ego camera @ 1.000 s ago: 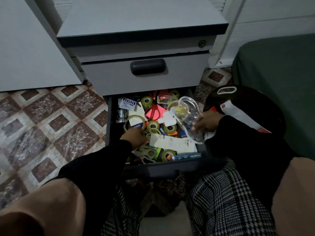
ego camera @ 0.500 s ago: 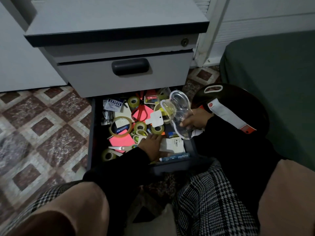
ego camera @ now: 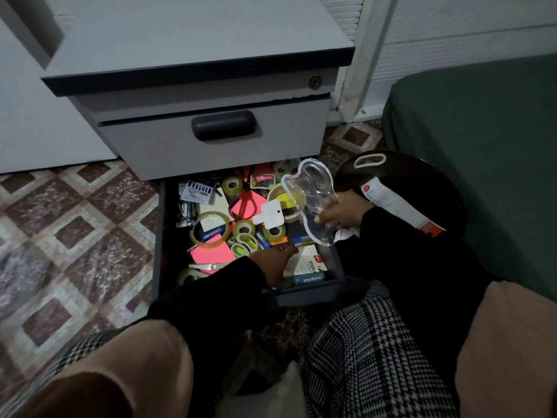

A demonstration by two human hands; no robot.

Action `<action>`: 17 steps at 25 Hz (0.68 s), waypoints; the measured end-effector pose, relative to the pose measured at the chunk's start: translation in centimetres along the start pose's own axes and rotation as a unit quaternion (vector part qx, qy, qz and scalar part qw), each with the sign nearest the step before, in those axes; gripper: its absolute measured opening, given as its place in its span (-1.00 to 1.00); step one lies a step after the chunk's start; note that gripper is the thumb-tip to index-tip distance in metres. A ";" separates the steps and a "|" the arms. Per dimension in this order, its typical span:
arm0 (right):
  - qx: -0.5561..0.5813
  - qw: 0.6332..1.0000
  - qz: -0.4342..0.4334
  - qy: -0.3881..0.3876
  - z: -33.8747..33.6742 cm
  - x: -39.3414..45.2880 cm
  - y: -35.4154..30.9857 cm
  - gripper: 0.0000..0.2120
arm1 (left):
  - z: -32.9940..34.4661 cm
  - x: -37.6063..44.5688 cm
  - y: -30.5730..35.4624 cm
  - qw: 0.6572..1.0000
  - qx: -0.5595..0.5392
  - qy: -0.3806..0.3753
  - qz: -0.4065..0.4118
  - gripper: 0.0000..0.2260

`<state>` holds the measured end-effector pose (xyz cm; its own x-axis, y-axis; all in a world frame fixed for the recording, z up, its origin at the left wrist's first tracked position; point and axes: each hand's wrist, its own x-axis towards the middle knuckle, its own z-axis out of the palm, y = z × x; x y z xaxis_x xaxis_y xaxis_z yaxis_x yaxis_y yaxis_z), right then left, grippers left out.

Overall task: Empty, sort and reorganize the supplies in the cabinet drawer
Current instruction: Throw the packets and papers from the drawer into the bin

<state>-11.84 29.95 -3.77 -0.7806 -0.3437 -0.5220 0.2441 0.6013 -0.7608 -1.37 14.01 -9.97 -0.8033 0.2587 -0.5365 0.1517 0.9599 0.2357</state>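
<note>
Change: the left hand [ego camera: 275, 267] sits nearer the drawer's front right corner than a second ago, when it was over the tape rolls at mid-drawer; the pink notes and the scissor blades it covered now show.
Left hand: reaches down into the drawer [ego camera: 158, 236], fingers on the white stapler card [ego camera: 309, 262]; whether they grip it I cannot tell.
Right hand: the right hand [ego camera: 339, 214] grips a clear plastic blister pack [ego camera: 307, 194], fingers curled round its lower part, held tilted above the drawer's right edge as before.
Drawer: the bottom one of the grey cabinet [ego camera: 211, 55], pulled open over the tiled floor [ego camera: 75, 236], crammed with loose supplies.
Contents: a big tape roll [ego camera: 211, 229] left of centre, smaller rolls [ego camera: 244, 227] beside it, red-handled scissors [ego camera: 242, 203] on pink paper, pink sticky notes [ego camera: 211, 251], a "Value Pack" packet [ego camera: 197, 190] at the back left, a blue stapler box [ego camera: 309, 279] against the front wall.
Beside it: a black round bag [ego camera: 422, 188] with a white strap lies right of the drawer.
</note>
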 end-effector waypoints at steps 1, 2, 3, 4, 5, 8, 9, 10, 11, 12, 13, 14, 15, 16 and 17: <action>-0.001 1.000 0.002 0.002 -0.3 -0.2 0.1 -0.75 | -0.2 0.1 0.1 1.000 -0.004 -0.015 0.003 -0.26; 0.002 1.000 0.003 0.004 -0.7 -0.4 0.1 -0.76 | -0.4 0.1 0.3 0.999 -0.015 -0.036 -0.005 -0.25; 0.011 1.000 0.006 0.008 -1.1 -0.7 0.2 -0.76 | -0.4 0.2 0.4 0.998 -0.025 -0.057 -0.018 -0.25; 0.026 1.000 0.009 0.013 -1.5 -1.0 0.4 -0.76 | -0.6 0.3 0.3 0.996 -0.028 -0.073 -0.032 -0.29; 0.038 0.999 0.011 0.019 -1.9 -1.3 0.7 -0.75 | -0.7 0.5 0.2 0.995 -0.027 -0.086 -0.046 -0.37; 0.027 0.999 0.008 0.034 -3.3 -2.1 1.7 -0.78 | -0.8 0.8 -0.2 0.983 -0.069 -0.151 -0.076 -0.55; 0.026 0.999 0.009 0.040 -3.8 -2.3 2.0 -0.79 | -0.9 0.8 -0.1 0.977 -0.107 -0.170 -0.078 -0.58; 0.029 0.998 0.011 0.046 -4.3 -2.4 2.4 -0.79 | -1.1 0.8 0.0 0.973 -0.127 -0.179 -0.069 -0.61; 0.034 0.998 0.013 0.050 -4.6 -2.6 2.6 -0.78 | -1.3 0.6 0.2 0.973 -0.129 -0.178 -0.063 -0.62; 0.037 0.998 0.015 0.054 -5.0 -2.7 2.8 -0.77 | -1.6 0.3 0.5 0.976 -0.128 -0.170 -0.055 -0.63; 0.038 0.997 0.016 0.059 -5.3 -3.0 2.9 -0.76 | -1.9 0.0 0.6 0.977 -0.139 -0.152 -0.054 -0.62; 0.040 0.997 0.019 0.067 -5.6 -3.2 3.0 -0.75 | -2.6 -0.5 0.8 0.977 -0.155 -0.135 -0.053 -0.60; 0.044 0.996 0.026 0.077 -6.0 -3.6 3.1 -0.74 | -3.4 -0.9 0.6 0.974 -0.179 -0.123 -0.057 -0.58; 0.051 0.994 0.031 0.086 -6.5 -3.9 3.4 -0.74 | -4.5 -1.2 0.5 0.969 -0.211 -0.112 -0.064 -0.59; 0.058 0.993 0.037 0.097 -7.1 -4.2 3.6 -0.74 | -5.8 -1.2 0.4 0.956 -0.264 -0.099 -0.075 -0.63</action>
<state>-11.78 38.69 -1.54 -0.8516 -0.1498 -0.5024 0.3601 0.5293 -0.7682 -3.69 13.49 -4.49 -0.6598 0.1891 -0.7273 -0.3107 0.8126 0.4931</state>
